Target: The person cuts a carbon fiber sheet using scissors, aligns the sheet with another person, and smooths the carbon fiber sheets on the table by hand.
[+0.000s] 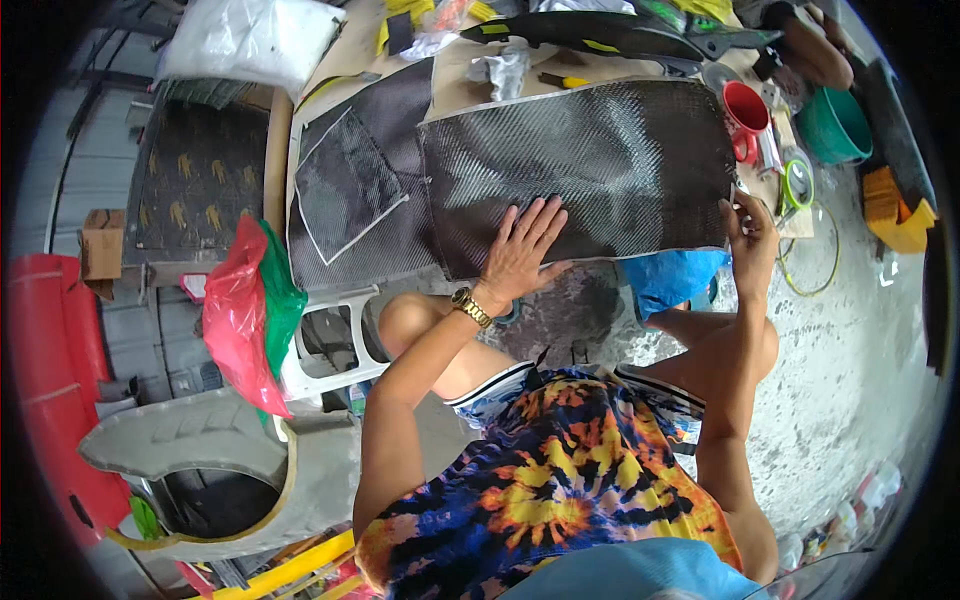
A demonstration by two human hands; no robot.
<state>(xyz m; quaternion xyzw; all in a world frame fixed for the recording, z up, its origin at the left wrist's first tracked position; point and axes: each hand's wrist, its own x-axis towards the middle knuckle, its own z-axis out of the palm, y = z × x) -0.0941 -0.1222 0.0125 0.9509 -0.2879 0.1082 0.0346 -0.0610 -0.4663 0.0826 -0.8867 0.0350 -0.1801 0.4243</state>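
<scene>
A large rectangle of black carbon-fibre cloth (600, 170), with a glossy diagonal weave and pale edges, lies on the table. My left hand (527, 238) is pressed flat near its front edge, fingers stretched and slightly spread. At the cloth's right edge, my right hand (750, 232) has its fingers curled in a pinch on the border by the front right corner; the fingertips are partly hidden. Left of the large sheet and partly under it is another dark woven piece (400, 115). On that lies a smaller cut piece (350, 185) with white edges.
Right of the cloth stand a red mug (745, 112), a roll of green tape (797, 182) and a green bucket (834, 128). A long black curved part (590, 35) lies behind. Pink (243, 310) and blue (675, 280) plastic bags hang at the table's front. Another person's arm (815, 50) shows far right.
</scene>
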